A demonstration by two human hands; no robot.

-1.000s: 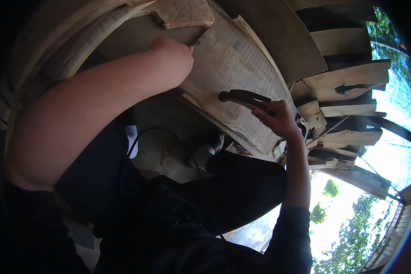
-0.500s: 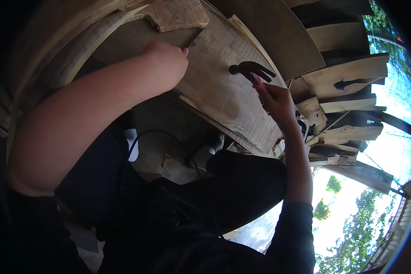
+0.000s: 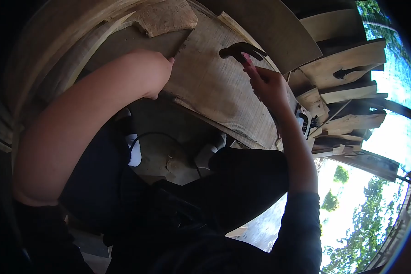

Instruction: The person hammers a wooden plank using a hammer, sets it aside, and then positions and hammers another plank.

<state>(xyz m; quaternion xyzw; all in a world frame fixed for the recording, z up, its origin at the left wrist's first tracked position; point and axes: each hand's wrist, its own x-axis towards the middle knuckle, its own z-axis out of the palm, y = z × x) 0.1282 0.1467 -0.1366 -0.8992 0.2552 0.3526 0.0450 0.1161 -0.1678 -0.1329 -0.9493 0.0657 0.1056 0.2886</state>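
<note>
My right hand [image 3: 270,87] is wrapped round the reddish handle of a claw hammer [image 3: 245,49], its dark head raised above a wide wooden board [image 3: 214,77]. The hammer's claw points right and its round face left. At the board's left end is my left hand [image 3: 151,73], fingers curled in. Most of those fingers are turned away, so I cannot make out what they hold, if anything.
A rough wood block [image 3: 166,19] lies beyond my left hand. Several wooden slabs [image 3: 340,71] are stacked along the right. Below the board, a dark cable [image 3: 157,133] runs across the floor near my feet.
The view has shifted slightly, moving the board left in it. My right hand has lifted the hammer a little away from me. My left hand has drawn slightly back along the board's end.
</note>
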